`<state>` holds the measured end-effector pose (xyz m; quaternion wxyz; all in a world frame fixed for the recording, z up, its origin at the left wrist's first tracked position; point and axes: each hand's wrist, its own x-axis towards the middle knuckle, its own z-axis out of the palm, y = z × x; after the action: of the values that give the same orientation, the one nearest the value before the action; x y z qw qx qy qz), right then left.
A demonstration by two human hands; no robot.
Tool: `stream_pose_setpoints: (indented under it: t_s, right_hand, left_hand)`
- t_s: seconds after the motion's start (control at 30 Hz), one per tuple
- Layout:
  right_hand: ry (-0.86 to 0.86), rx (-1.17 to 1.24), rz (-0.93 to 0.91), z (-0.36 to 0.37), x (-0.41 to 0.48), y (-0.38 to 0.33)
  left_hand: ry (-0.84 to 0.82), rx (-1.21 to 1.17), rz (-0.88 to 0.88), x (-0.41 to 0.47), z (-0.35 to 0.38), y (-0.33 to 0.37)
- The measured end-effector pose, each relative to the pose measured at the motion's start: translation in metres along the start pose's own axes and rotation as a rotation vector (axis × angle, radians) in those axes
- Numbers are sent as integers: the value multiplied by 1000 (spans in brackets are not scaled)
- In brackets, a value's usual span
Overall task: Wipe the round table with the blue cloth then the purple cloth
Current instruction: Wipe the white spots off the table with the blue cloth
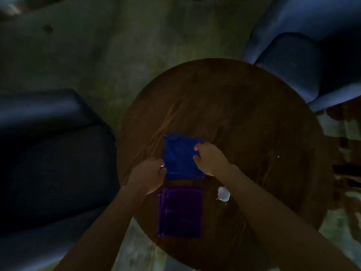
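A folded blue cloth (180,157) lies flat near the middle of the round brown wooden table (244,118). My left hand (149,176) pinches its lower left edge with thumb and fingers. On the cloth's right edge, my right hand (210,160) has its fingers curled over the fabric. A folded purple cloth (180,213) lies flat just below the blue one, closer to me, with neither hand on it.
A small pale crumpled object (223,194) sits on the table right of the purple cloth. A dark blue armchair (48,153) stands at the left, another blue chair (304,55) at the upper right. The scene is dim.
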<state>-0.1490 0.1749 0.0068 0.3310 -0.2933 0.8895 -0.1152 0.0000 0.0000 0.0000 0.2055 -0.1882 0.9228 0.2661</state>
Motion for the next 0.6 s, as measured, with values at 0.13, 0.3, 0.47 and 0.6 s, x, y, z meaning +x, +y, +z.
stream_pose_setpoints:
  t_s: [0.13,0.3,0.47,0.6]
  right_hand:
    - [43,-49,-53,-7,43,-12]
    - [-124,-128,-20,-9,79,-9]
    - [-162,-149,9,-1,93,3]
    - [-189,-22,30,1,94,8]
  left_hand:
    - [-31,38,-52,14,10,-23]
    - [-33,4,-57,18,27,-39]
    - [12,11,-38,21,39,-44]
    - [41,21,-35,23,43,-47]
